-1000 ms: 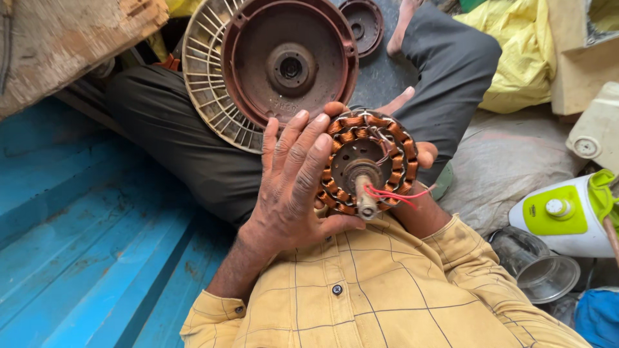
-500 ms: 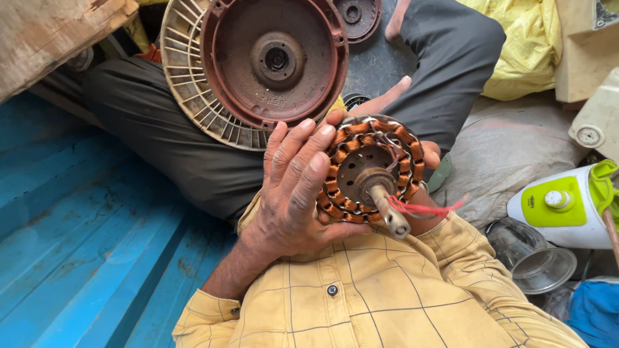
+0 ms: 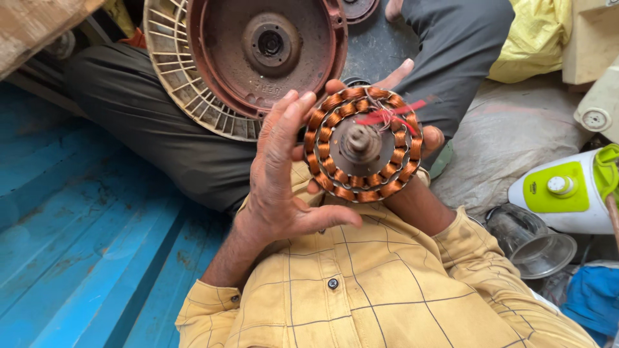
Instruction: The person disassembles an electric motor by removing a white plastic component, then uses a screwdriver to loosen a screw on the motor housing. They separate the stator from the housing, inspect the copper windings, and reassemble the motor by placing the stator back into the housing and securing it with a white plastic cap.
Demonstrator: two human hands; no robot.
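I hold a round motor stator (image 3: 335, 174) ringed with copper coils in front of my yellow checked shirt. Its rusty shaft (image 3: 361, 138) points at the camera, and thin red wires (image 3: 387, 116) lie across its upper right. My left hand (image 3: 277, 174) clasps its left rim, fingers stretched upward and thumb below. My right hand (image 3: 431, 136) supports it from behind; only the fingertips show past the rim. Above the stator, a rusty red round motor cover (image 3: 271, 45) rests inside a cream fan grille (image 3: 174, 71) on my dark trousers.
A blue painted plank floor (image 3: 84, 245) lies to the left, with a wooden board (image 3: 39, 26) at the upper left. To the right are a grey sack (image 3: 516, 129), yellow cloth (image 3: 535, 32), a white and green appliance (image 3: 561, 193), a metal bowl (image 3: 532, 241) and blue cloth (image 3: 593, 296).
The stator has been turned and tilted: its shaft now faces the camera and the red wires have swung from the lower right to the top. Everything looks closer.
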